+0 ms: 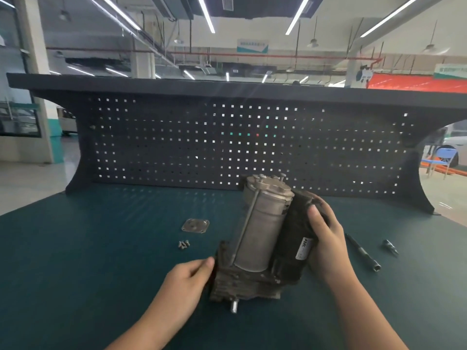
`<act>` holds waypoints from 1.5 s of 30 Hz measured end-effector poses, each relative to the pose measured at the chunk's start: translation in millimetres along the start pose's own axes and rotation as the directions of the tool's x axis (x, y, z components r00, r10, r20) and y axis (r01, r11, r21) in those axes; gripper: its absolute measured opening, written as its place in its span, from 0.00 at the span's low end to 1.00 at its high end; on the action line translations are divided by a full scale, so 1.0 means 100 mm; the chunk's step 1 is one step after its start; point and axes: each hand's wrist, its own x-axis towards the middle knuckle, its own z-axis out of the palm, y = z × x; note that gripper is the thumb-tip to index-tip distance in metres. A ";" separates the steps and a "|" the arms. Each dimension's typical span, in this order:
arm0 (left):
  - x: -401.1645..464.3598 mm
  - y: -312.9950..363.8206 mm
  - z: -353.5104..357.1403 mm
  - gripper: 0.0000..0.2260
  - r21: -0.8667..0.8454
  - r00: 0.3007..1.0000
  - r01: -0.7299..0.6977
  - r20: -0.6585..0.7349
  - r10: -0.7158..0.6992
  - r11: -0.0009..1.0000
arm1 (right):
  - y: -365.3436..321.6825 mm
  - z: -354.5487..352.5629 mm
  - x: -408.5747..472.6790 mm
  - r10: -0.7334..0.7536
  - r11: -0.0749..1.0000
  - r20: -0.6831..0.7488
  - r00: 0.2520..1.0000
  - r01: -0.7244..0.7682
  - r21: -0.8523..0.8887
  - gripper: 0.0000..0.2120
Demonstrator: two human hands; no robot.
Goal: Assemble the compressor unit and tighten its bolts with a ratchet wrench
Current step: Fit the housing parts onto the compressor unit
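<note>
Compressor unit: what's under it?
The compressor unit rests on the green bench mat, steadied by the left hand and right hand. Anything directly beneath is hidden by its body.

A factory workshop: pegboard-backed workbench (101,248), strip lights (206,13), exposed ceiling pipes (252,54).

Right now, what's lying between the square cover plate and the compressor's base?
In the head view, a small cluster of loose bolts lies on the mat between the square cover plate and the compressor base.

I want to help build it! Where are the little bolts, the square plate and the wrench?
bolts (184,244): head view, middle of the small pile on the mat.
plate (195,225): head view, centre of its flat face.
wrench (362,252): head view, middle of its handle.
</note>
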 end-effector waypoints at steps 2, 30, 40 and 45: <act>0.03 0.19 -0.01 0.09 0.115 0.974 -0.145 -0.156 0.162 0.983 | 0.02 -0.05 -0.01 -0.009 1.000 0.037 0.999 0.009 0.010 0.29; 0.26 0.58 0.16 0.05 0.208 0.984 -0.161 -0.037 0.172 0.965 | 0.09 -0.15 0.05 0.053 0.993 0.118 0.992 -0.065 0.103 0.31; 0.25 0.57 0.20 0.04 0.259 0.984 -0.151 -0.057 0.171 0.954 | 0.08 -0.14 0.05 0.071 0.990 0.126 0.989 -0.086 0.114 0.36; 0.22 0.59 0.16 0.08 0.375 0.968 -0.238 0.016 0.251 0.896 | 0.09 -0.17 0.05 0.077 0.991 0.145 0.986 -0.092 0.101 0.34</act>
